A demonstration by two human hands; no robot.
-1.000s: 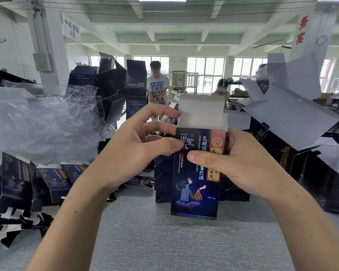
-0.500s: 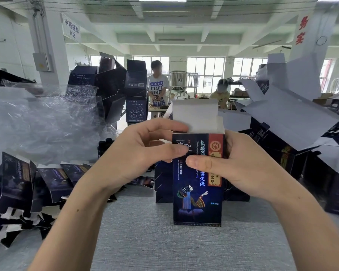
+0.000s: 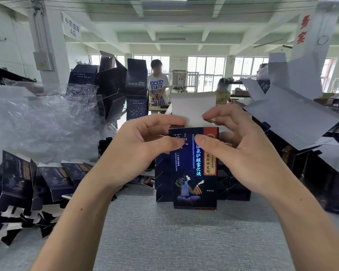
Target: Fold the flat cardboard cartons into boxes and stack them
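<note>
Head view: left hand (image 3: 133, 151) and right hand (image 3: 243, 153) both pinch the upright carton (image 3: 194, 182) (white flap (image 3: 190, 108) raised).

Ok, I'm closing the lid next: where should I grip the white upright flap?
Pinch the white upright flap near its free upper edge, from above: it stands over the dark blue printed cardboard carton, probably hinged at the far wall.
</note>
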